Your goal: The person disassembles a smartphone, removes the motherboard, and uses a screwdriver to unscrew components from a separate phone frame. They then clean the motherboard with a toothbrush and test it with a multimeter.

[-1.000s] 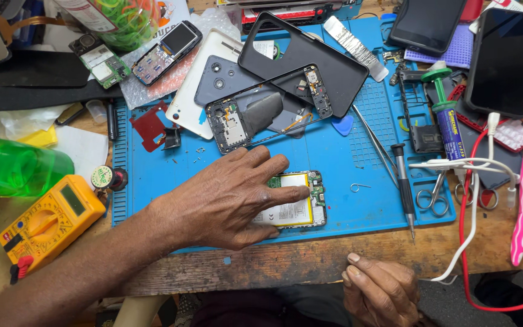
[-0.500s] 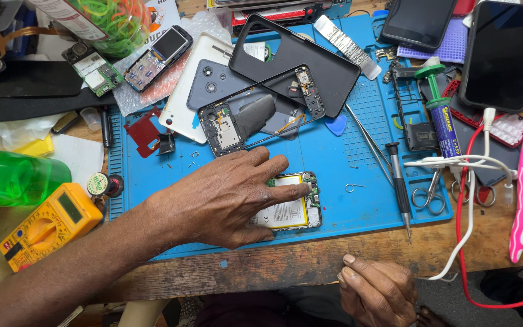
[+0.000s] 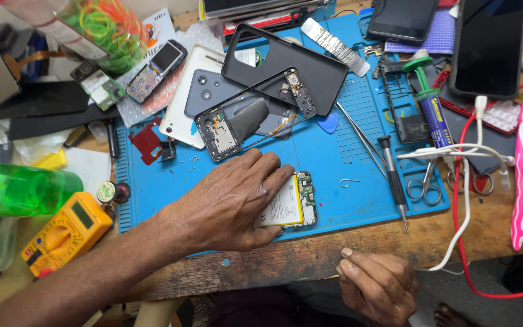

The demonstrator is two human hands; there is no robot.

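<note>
My left hand [image 3: 231, 203] lies flat, fingers spread, on an opened phone body with a white battery and a circuit board [image 3: 292, 203], pressing it onto the blue work mat [image 3: 346, 151]. My right hand [image 3: 376, 281] hangs below the wooden table edge with its fingers curled in; whether it pinches something small I cannot tell. A dismantled black phone frame [image 3: 249, 118] lies on the mat just beyond my left hand.
Tweezers [image 3: 361, 133], a screwdriver [image 3: 393, 172] and scissors [image 3: 425, 184] lie to the right on the mat. A black phone case [image 3: 286, 57], a glue tube [image 3: 434, 115], white and red cables [image 3: 464, 200], a yellow multimeter [image 3: 65, 233] and a green bottle [image 3: 19, 188] surround it.
My left hand stays pressed on the phone body. My right hand has barely moved below the table edge. The view has shifted slightly.
</note>
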